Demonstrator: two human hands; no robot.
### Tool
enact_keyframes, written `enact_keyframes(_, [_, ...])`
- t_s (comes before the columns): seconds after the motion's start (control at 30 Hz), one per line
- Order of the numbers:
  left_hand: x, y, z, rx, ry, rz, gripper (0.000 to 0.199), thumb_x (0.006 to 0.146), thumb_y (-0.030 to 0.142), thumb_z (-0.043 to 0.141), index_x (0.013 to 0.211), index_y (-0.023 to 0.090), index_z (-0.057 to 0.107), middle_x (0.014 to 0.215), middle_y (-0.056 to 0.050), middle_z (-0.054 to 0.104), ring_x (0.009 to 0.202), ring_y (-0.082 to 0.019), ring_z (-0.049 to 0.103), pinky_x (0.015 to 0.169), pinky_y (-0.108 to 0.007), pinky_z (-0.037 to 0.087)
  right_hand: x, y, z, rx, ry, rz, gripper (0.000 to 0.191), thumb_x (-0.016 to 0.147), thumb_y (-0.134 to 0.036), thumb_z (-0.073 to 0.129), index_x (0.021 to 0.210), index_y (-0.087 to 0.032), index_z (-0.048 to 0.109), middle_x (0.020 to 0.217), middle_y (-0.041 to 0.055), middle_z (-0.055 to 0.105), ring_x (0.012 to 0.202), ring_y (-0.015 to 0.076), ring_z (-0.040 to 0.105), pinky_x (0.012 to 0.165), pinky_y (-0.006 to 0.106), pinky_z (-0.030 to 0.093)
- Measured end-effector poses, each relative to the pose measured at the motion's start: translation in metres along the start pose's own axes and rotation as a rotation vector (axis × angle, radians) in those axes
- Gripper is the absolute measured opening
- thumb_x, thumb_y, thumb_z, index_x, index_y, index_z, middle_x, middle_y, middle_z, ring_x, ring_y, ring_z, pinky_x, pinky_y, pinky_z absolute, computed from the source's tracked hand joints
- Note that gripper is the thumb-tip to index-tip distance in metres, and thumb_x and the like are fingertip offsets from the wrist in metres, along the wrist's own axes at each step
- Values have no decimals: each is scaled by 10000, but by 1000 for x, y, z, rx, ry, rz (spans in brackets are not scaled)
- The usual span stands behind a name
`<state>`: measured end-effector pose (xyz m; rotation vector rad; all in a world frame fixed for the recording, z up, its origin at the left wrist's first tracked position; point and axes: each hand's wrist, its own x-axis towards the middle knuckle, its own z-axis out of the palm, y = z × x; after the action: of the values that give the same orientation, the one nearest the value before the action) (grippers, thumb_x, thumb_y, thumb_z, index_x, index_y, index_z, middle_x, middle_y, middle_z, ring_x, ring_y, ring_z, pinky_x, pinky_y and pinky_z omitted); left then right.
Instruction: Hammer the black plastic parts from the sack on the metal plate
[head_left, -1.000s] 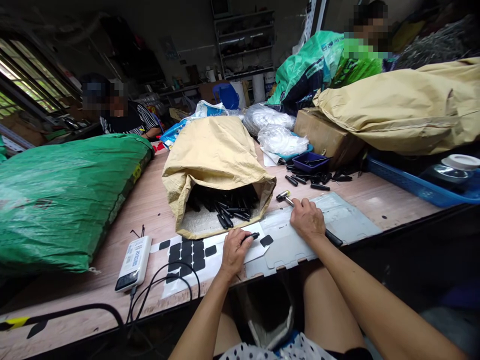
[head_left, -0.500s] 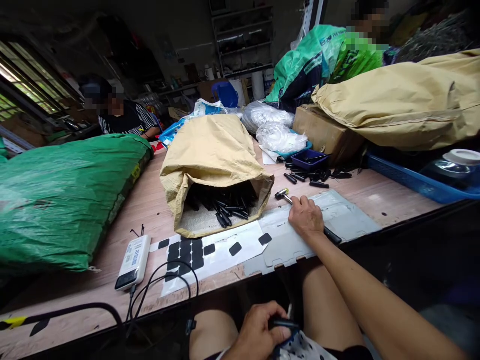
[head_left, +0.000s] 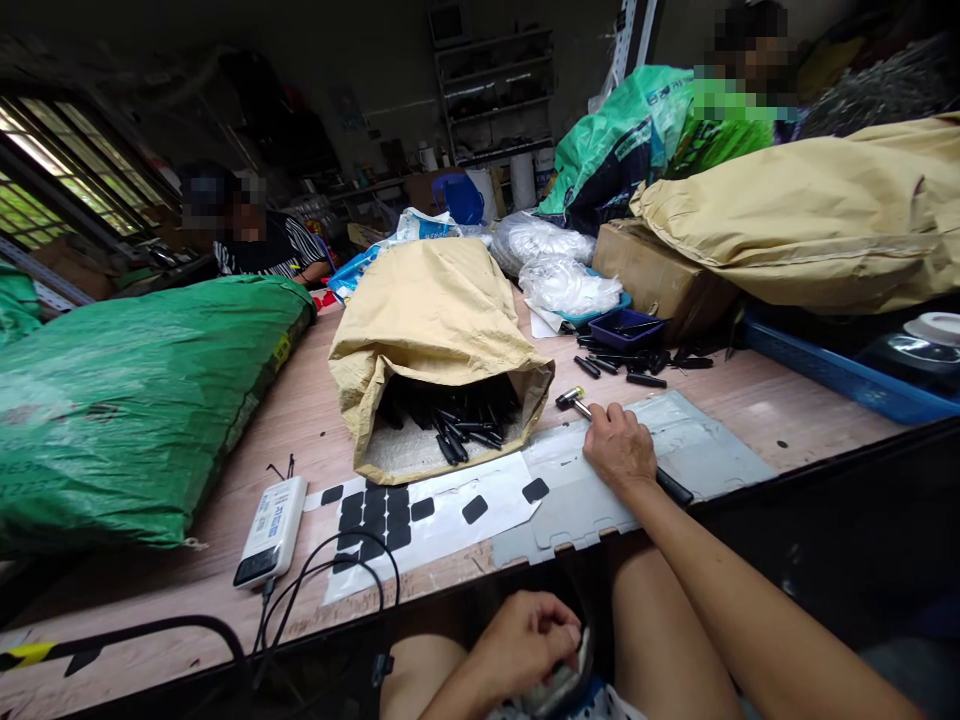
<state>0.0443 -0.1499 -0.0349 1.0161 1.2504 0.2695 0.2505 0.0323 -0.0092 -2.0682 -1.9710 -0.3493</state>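
My right hand is closed over the shaft of a small hammer, which lies on a grey plastic sheet at the table's front edge. The black and yellow head sticks out beyond my fingers, and the black grip shows behind my wrist. Over my lap, my left hand has its fingers curled together beside a pouch-like opening. What those fingers hold, if anything, is hidden. Ahead, an open tan sack lies on its side with many slim black pieces in its mouth.
Black square stickers sit on white paper, near a white power bank with cables. More black pieces lie around a purple tray. A green sack fills the left; a blue tray stands right. Two people sit beyond.
The black piece in my left hand has gone from sight; that hand has shifted slightly and its fingers have curled in. My right hand stays on the hammer. The view has tilted slightly.
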Motion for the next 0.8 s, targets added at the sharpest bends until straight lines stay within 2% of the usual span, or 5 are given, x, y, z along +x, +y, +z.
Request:
enact_keyframes(0.07, [-19, 40, -23, 54, -1, 166, 370, 864, 493, 631, 1000, 171, 751, 739, -44, 723, 535, -128, 538, 531, -253, 431, 0, 0, -1, -2, -2, 1, 233, 953, -233, 484, 1134, -187, 624, 1021, 115, 590, 940, 248, 515, 689, 341, 273])
enact_keyframes(0.2, [-20, 98, -100, 463, 723, 503, 275, 894, 176, 509, 1037, 226, 739, 982, -55, 754, 910, -223, 655, 861, -373, 509, 0, -1, -1, -8, 10, 6, 220, 958, -236, 474, 1109, -188, 627, 1016, 111, 586, 943, 253, 519, 697, 342, 286])
enact_keyframes(0.3, [-1, 107, -149, 786, 990, 496, 446, 759, -13, 478, 1059, 219, 713, 1155, -72, 727, 1116, -286, 589, 1000, -445, 453, 0, 0, -1, 0, 9, 1, 214, 964, -234, 465, 1094, -187, 628, 1011, 109, 587, 941, 252, 524, 699, 343, 288])
enact_keyframes(0.47, [13, 96, -176, 1061, 929, 404, 450, 761, -17, 505, 1092, 221, 693, 1196, -75, 707, 1191, -324, 525, 979, -464, 426, 0, 0, -1, 11, -1, -3, 222, 960, -231, 477, 1122, -183, 621, 1023, 111, 592, 947, 248, 529, 699, 335, 290])
enact_keyframes(0.8, [-4, 92, -167, 1086, 878, 372, 146, 938, 245, 587, 1005, 231, 716, 1050, -73, 697, 1060, -300, 544, 904, -432, 411, 0, 0, -1, 7, -5, -9, 222, 943, -236, 502, 1124, -192, 622, 1031, 109, 599, 953, 247, 531, 712, 335, 320])
